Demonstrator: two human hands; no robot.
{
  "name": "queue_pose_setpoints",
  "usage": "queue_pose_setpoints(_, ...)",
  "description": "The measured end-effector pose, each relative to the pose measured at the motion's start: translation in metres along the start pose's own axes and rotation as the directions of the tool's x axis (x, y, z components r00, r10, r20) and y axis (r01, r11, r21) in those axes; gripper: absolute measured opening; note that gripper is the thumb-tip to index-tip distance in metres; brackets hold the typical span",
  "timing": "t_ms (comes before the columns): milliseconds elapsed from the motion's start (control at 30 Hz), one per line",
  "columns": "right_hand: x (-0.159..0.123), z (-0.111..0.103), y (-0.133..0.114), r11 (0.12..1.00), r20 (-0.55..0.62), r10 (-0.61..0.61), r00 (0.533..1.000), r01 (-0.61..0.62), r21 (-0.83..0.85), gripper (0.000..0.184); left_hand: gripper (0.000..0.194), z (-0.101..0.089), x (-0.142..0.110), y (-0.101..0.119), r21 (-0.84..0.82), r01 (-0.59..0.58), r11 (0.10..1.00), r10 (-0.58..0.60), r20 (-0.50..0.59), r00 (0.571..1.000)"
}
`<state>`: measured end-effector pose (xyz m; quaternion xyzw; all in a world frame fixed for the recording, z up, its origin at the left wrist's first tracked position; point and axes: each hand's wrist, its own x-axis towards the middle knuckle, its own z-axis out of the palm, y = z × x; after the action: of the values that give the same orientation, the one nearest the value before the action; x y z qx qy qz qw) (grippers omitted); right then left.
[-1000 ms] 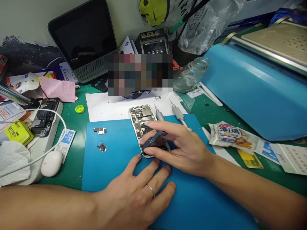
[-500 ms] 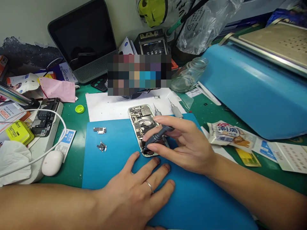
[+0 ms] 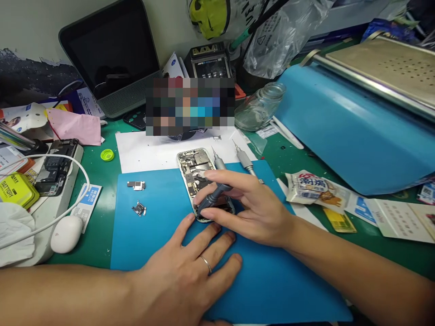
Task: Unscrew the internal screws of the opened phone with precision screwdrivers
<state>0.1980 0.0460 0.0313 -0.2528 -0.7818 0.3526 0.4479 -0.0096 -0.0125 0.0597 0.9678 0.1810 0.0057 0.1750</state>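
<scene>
Here, right fingers (image 3: 226,218) round one tool (image 3: 213,198)

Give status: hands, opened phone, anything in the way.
Right hand holding dark-handled tool at near end of opened phone. Left hand spread on blue mat, close by phone. Right hand partly blocking view of phone.

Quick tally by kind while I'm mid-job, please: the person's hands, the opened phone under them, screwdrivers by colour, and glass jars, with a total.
Hands: 2 (left hand, right hand)
Opened phone: 1
Dark screwdriver: 1, held in the right hand
Grey screwdrivers: 2 (nearer grey screwdriver beside the phone, second grey screwdriver further right)
Glass jar: 1
Total: 7
</scene>
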Motion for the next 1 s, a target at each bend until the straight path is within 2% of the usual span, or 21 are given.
queue_pose_setpoints(333,0.0004,-0.0009,0.0010,0.999,0.017,-0.038,0.999,0.038,-0.013,0.066,0.069,0.0002,-0.0004,-0.0006,0.020,-0.017,1.000,0.017,0.021,1.000)
queue_pose_setpoints(567,-0.0011,-0.0021,0.0007,0.998,-0.014,-0.057,0.998,0.057,-0.001,0.067,0.070,0.0004,0.0002,-0.0002,0.031,-0.024,0.999,0.023,0.015,1.000)
queue_pose_setpoints(1000,-0.0014,-0.0035,-0.0015,0.994,-0.099,-0.061,0.993,0.052,-0.092,0.066,0.070,0.0020,-0.0003,-0.0011,-0.031,-0.002,1.000,0.003,0.033,0.999)
